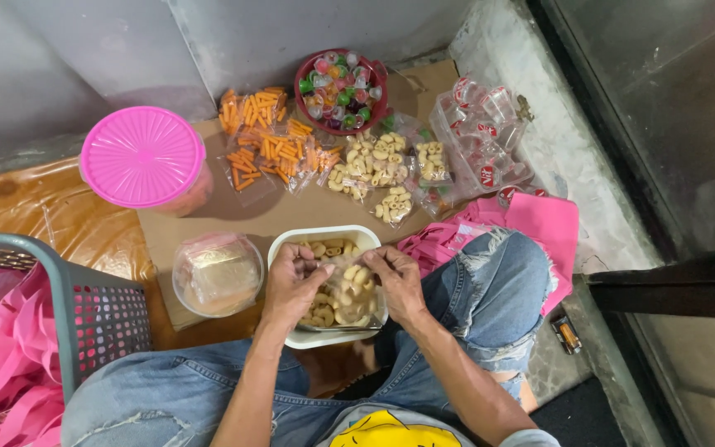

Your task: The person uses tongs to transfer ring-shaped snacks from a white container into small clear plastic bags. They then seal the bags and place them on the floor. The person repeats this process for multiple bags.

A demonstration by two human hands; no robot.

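A small clear snack bag was pinched shut between left hand and right hand, filling apparently done, sealing judged next, above the white tub.

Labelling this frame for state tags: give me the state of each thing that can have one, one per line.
Small clear bag: held open between both hands, part filled with ring snacks.
Left hand: gripping the bag's edge.
Right hand: gripping the bag's other edge.
White tub: open, holding ring snacks.
Pink-lidded tub: lid on.
Red bowl: uncovered, full of jelly cups.
Grey basket: holds pink strips.
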